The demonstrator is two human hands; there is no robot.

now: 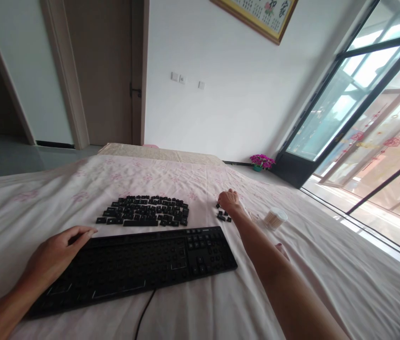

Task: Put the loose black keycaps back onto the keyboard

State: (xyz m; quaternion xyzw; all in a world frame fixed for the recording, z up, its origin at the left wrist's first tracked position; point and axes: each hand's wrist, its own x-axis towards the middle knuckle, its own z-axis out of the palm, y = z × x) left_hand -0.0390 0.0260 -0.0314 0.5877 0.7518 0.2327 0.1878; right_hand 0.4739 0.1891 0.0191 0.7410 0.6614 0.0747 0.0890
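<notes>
A black keyboard [132, 264] lies on the bed, most of its left and middle part without keycaps and some keys in place at its right end. Loose black keycaps [146, 210] are laid out in rows just beyond it. My left hand [56, 250] is over the keyboard's left end, thumb and forefinger pressed together at the tips; whatever they hold is too small to make out. Reaching farther out, my right hand [229, 199] has its fingers bent down beside a small group of keycaps [224, 216]; its fingertips are mostly hidden.
A clear round tub of cotton swabs [275, 217] stands right of my right forearm, with loose swabs [252, 215] near it. The keyboard's cable [145, 311] runs toward me over the wrinkled floral sheet [200, 302]. Pink flowers [262, 161] stand by the wall.
</notes>
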